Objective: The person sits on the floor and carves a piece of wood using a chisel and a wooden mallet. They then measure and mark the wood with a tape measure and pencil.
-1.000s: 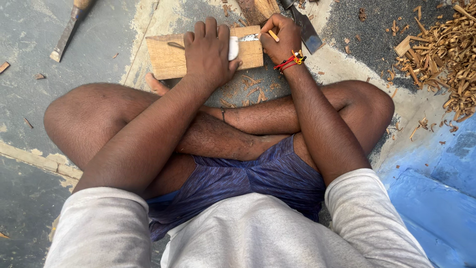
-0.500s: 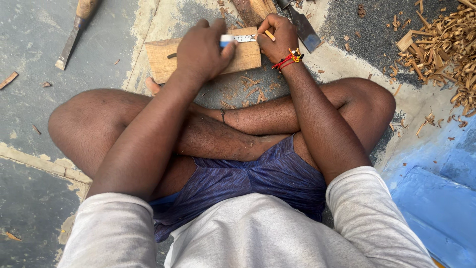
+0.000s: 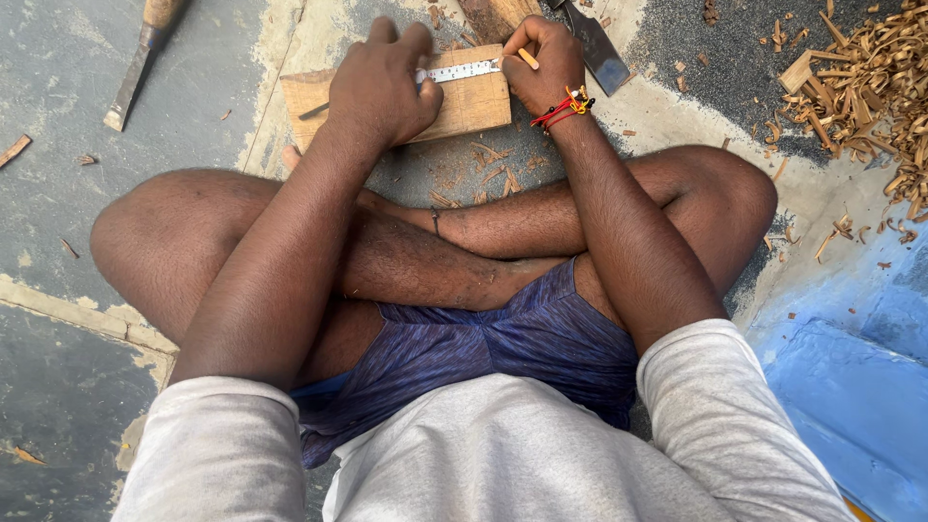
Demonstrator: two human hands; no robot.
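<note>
Pressing a white ruler (image 3: 462, 70) onto the wooden block (image 3: 474, 104) at twelve o'clock, the left hand (image 3: 387, 85) is now gripping it flat; the right hand (image 3: 543, 63) is pinching a pencil (image 3: 527, 58), marking beginning since half a second ago.

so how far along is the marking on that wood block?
Done: rough shaping, judging by the shavings pile and chips around the wood block.
In hand: left hand pins a measuring tape across the block; right hand holds a pencil at the tape's edge.
Left: no pencil marks visible on the block; chisel lies apart, untouched.
</note>
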